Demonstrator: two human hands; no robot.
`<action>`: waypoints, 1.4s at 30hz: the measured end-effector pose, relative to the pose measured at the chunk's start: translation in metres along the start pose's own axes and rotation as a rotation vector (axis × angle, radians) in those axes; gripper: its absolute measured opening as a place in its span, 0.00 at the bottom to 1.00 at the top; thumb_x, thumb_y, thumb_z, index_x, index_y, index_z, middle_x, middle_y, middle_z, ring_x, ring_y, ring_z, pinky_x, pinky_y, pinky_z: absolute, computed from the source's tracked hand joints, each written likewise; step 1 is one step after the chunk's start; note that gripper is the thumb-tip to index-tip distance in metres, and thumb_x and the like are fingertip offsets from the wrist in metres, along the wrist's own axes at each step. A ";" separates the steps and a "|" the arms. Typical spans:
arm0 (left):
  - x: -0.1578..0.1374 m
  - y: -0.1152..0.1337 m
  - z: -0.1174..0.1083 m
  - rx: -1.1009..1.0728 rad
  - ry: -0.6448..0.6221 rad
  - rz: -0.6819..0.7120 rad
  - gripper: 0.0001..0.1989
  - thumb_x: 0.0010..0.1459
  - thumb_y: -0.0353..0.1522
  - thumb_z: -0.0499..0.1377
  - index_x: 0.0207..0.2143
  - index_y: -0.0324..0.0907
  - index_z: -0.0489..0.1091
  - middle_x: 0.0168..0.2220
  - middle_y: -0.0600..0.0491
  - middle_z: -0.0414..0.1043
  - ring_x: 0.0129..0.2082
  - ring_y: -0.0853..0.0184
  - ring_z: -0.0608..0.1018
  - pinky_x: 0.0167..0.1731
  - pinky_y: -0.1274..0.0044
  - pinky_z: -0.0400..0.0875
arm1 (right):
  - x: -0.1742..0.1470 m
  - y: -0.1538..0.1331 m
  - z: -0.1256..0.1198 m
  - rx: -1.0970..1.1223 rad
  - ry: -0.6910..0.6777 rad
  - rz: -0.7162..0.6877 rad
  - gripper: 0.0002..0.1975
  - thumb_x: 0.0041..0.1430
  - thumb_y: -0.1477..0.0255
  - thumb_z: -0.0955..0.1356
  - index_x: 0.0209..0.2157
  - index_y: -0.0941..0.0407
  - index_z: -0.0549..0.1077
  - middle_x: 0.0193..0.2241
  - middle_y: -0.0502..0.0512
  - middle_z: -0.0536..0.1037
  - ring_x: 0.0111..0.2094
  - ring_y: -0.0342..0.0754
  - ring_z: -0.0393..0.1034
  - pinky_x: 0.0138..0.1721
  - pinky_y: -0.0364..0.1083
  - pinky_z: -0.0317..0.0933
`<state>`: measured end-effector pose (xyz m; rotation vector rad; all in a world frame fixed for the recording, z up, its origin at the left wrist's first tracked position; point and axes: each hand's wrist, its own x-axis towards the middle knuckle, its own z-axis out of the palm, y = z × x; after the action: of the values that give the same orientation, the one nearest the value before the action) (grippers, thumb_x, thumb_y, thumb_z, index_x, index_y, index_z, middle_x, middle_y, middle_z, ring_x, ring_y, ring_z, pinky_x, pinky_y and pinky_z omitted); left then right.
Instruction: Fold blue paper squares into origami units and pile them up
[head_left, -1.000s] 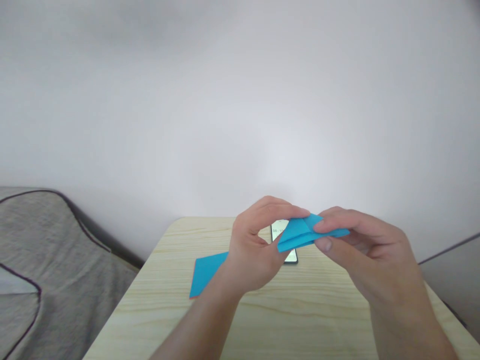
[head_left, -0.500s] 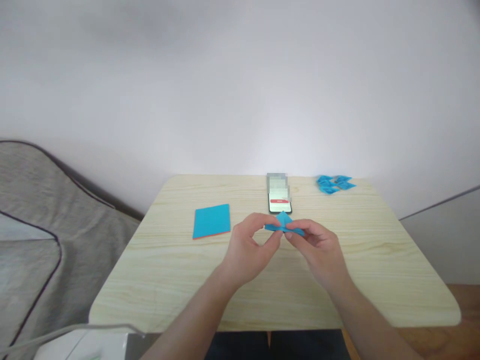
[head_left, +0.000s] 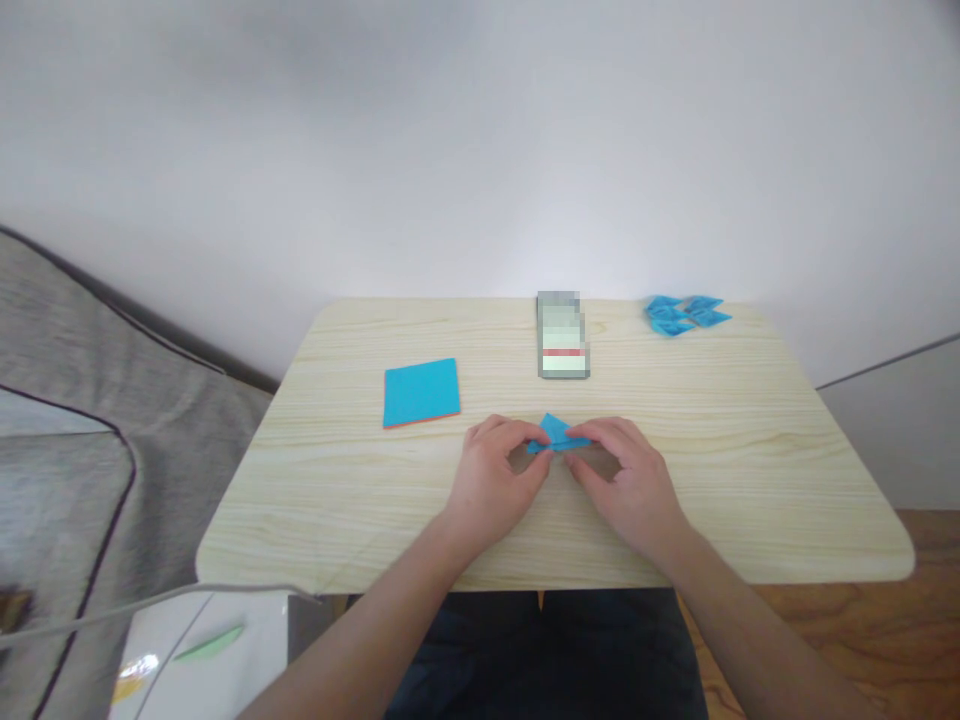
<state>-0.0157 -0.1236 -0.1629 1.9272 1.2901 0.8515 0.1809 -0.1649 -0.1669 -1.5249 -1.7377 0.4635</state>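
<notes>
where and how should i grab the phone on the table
Probably by both long edges, coming from above on the near side: the phone lies flat, screen up, narrower across than lengthwise, its long edges running front to back, with nothing touching them.

A big, plain white wall (head_left: pixel 465 130) fills the top of the picture. Soft light makes it brightest around the middle, and it is a bit darker in the upper left. A thin dark line (head_left: pixel 889 362) runs slanting across the far right. A pale wood table (head_left: pixel 315 520) with wavy stripes and round front corners stands against the wall. Grey cloth furniture (head_left: pixel 191 420) with dark edging sits at the left. Brown wood floor (head_left: pixel 825 640) shows at the lower right, and a shiny white surface (head_left: pixel 255 680) at the lower left.
</notes>
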 end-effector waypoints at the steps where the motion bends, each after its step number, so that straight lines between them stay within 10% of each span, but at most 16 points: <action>1: -0.001 0.001 0.000 -0.027 0.001 -0.012 0.06 0.59 0.29 0.66 0.39 0.48 0.78 0.39 0.56 0.79 0.44 0.63 0.78 0.50 0.66 0.71 | 0.001 0.000 -0.001 -0.002 -0.003 -0.018 0.14 0.60 0.73 0.73 0.47 0.48 0.78 0.46 0.54 0.79 0.50 0.54 0.73 0.54 0.57 0.68; 20: -0.013 0.012 0.001 -0.155 -0.012 -0.089 0.05 0.59 0.31 0.66 0.38 0.48 0.78 0.39 0.55 0.80 0.43 0.62 0.78 0.49 0.66 0.71 | -0.002 -0.005 -0.007 0.148 -0.107 -0.047 0.10 0.63 0.74 0.71 0.44 0.48 0.78 0.46 0.53 0.80 0.48 0.51 0.76 0.52 0.54 0.71; 31: -0.023 0.008 0.001 0.331 -0.079 0.066 0.05 0.64 0.34 0.62 0.39 0.51 0.79 0.37 0.51 0.74 0.44 0.58 0.73 0.45 0.63 0.64 | -0.013 0.006 0.000 -0.140 -0.143 -0.276 0.07 0.65 0.75 0.69 0.43 0.52 0.78 0.44 0.57 0.81 0.47 0.55 0.73 0.50 0.58 0.69; 42: -0.013 0.006 -0.004 0.334 -0.106 0.202 0.06 0.62 0.33 0.64 0.41 0.50 0.79 0.48 0.53 0.79 0.51 0.57 0.73 0.52 0.61 0.63 | -0.013 0.008 0.000 -0.109 -0.164 -0.226 0.06 0.68 0.74 0.67 0.43 0.52 0.77 0.45 0.56 0.81 0.47 0.54 0.72 0.51 0.57 0.66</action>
<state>-0.0196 -0.1364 -0.1580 2.3636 1.2508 0.6487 0.1863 -0.1758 -0.1768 -1.3740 -2.0652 0.3924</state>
